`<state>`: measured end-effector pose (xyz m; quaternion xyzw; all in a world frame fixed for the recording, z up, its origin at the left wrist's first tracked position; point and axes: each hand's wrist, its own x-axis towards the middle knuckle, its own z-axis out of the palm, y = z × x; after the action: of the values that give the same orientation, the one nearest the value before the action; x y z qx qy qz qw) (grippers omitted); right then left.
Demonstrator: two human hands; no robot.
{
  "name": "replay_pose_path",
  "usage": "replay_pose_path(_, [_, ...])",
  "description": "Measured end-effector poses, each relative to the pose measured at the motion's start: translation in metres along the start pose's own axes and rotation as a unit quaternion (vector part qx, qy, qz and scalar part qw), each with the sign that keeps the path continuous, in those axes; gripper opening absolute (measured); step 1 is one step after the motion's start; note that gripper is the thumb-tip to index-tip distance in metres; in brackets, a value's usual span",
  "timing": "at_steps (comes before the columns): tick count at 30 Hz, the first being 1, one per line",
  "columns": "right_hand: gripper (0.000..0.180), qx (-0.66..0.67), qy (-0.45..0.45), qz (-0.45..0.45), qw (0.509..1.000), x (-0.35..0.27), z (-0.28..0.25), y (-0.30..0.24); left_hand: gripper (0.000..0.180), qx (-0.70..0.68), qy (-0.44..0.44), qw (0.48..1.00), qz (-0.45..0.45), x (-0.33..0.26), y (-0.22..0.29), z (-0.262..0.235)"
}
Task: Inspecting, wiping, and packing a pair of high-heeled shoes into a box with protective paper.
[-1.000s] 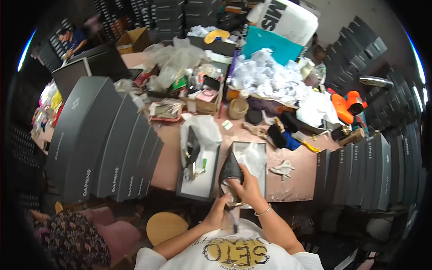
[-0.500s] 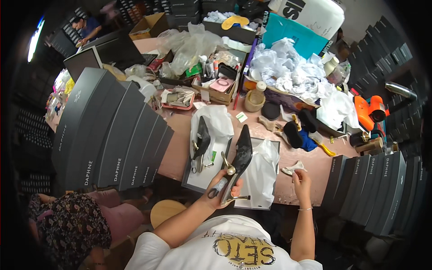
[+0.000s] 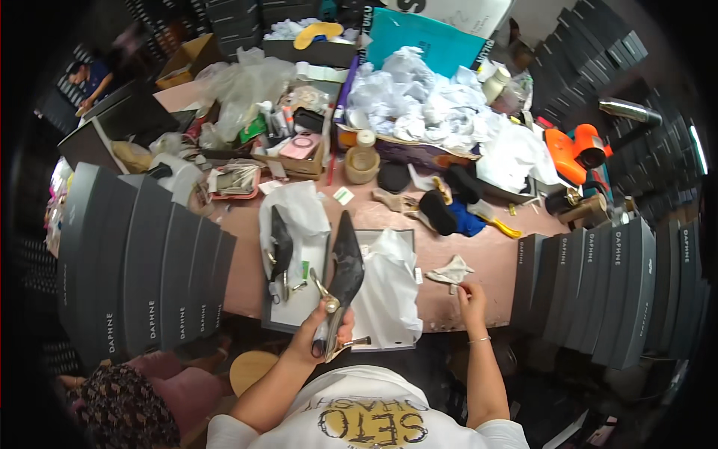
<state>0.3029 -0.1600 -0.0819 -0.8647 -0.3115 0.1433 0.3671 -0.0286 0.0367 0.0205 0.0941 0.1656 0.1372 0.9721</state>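
One black shoe (image 3: 346,268) is pointing toe-away above two open boxes (image 3: 283,311), the left hand (image 3: 308,333) closing around its heel end; the right hand (image 3: 471,303) is bunching beside a whitish rag (image 3: 451,269), the view not showing whether it's gripping.

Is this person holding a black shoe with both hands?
No, only the left hand grips the shoe, while the right hand is at the white cloth.

A crumpled white cloth (image 3: 451,270) lies on the pink table (image 3: 243,258), right of two grey rectangular boxes (image 3: 288,316); a black pointed shoe (image 3: 280,247) lies in the left one.
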Motion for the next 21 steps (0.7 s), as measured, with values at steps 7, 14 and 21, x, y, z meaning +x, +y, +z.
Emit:
replay_pose_path(7, [0.04,-0.298,-0.104,-0.213,0.925,0.031,0.031,-0.017,0.046,0.004,0.073,0.997,-0.004,0.013,-0.01,0.018])
replay_pose_path(14, [0.05,-0.109,0.062,-0.085,0.988,0.034,0.014,-0.003,0.054,-0.098,0.116,0.988,0.02,0.005,-0.008,0.013])
replay_pose_path(21, [0.026,0.046,0.081,0.093,0.991,0.06,0.004,0.062,0.044,-0.12,0.134,0.983,0.022,0.005,-0.015,0.008])
